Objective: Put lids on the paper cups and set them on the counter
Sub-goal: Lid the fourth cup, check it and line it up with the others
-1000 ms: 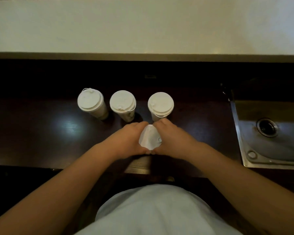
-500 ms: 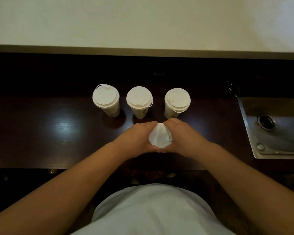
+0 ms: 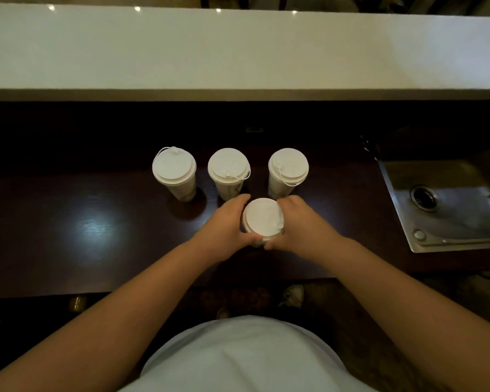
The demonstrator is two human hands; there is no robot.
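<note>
Three paper cups with white lids stand in a row on the dark wooden counter: a left cup, a middle cup and a right cup. In front of them a fourth lidded paper cup stands upright between my hands. My left hand wraps its left side and my right hand wraps its right side. The cup's body is mostly hidden by my fingers.
A steel sink with a drain is set into the counter at the right. A raised white ledge runs along the back. The counter's near edge lies just below my wrists.
My hands have drawn apart to the cup's sides, so the whole round lid now shows. Before, my fingers covered most of the lid from above.
</note>
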